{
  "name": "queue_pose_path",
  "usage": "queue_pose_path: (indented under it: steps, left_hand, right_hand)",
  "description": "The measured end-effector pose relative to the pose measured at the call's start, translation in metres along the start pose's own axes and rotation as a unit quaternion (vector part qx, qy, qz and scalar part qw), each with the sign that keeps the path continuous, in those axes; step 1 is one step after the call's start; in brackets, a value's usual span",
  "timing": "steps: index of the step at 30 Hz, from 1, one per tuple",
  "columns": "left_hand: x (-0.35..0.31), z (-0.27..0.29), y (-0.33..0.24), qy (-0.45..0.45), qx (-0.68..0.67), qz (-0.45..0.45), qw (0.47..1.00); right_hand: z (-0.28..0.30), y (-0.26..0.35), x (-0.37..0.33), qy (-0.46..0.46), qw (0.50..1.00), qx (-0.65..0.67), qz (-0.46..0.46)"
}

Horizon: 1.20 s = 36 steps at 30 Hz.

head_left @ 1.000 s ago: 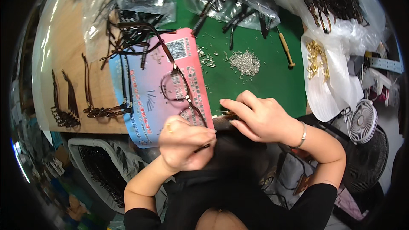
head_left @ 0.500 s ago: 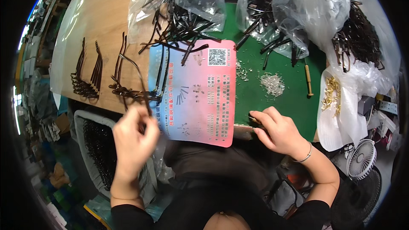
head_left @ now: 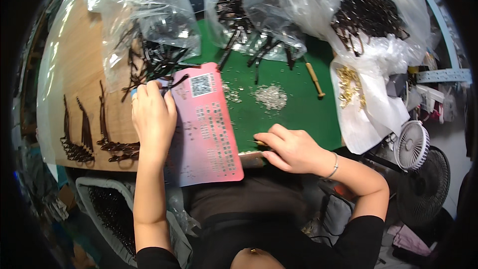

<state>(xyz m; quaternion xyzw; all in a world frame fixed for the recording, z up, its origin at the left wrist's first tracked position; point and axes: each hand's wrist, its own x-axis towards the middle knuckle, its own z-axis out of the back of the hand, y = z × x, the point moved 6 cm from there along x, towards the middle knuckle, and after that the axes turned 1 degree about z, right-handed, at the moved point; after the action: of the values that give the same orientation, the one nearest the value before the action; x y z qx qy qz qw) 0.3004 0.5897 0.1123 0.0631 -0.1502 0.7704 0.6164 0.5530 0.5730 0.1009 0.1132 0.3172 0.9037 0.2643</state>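
Observation:
My left hand (head_left: 153, 114) reaches over the upper left of a pink and blue printed sheet (head_left: 211, 139), at the near edge of a heap of dark glasses temples (head_left: 157, 60). Its fingers bend down among the temples, and the fingertips are hidden. Over the green mat's front edge, my right hand (head_left: 294, 149) pinches a small brass-coloured piece (head_left: 260, 143) with a thin tip, mostly covered by thumb and forefinger. Beyond it lies a pile of tiny silver screws (head_left: 271, 97). Several temples (head_left: 77, 149) are lined up on the wooden tabletop at left.
Clear plastic bags (head_left: 259, 25) with more temples stand along the back. A brass-handled screwdriver (head_left: 314, 80) lies on the green mat (head_left: 303, 114). Gold-coloured small parts (head_left: 351, 87) rest on white wrapping at right, beside a white fan (head_left: 411, 144). A lined bin (head_left: 107, 204) stands below the table's left.
My left hand has left the row of temples, where it held one temple, and moved up to the heap. My right hand keeps its pinch. The whole view has shifted.

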Motion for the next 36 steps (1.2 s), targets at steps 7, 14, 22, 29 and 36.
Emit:
queue_pose_path:
  steps: [7,14,22,29,36]
  left_hand:
    - [0.000,-0.007,-0.007,0.014,-0.106,0.063,0.992]
    - [-0.043,0.046,0.024,-0.014,-0.513,0.177,0.840]
    - [-0.072,0.036,0.005,0.051,-0.663,0.175,0.727]
    - [-0.071,0.020,-0.048,0.180,-0.720,0.169,0.648]
    - [-0.116,-0.002,-0.085,0.441,-0.636,0.211,0.597]
  right_hand:
    - [0.019,-0.022,-0.036,-0.025,0.989,0.092,-0.110]
    - [0.088,-0.070,-0.076,-0.111,0.943,-0.063,-0.308]
    - [0.104,-0.134,-0.082,-0.140,0.911,-0.207,-0.328]
    - [0.118,-0.119,-0.085,-0.202,0.892,-0.153,-0.374]
    - [0.045,-0.011,-0.024,0.078,0.910,0.340,-0.224]
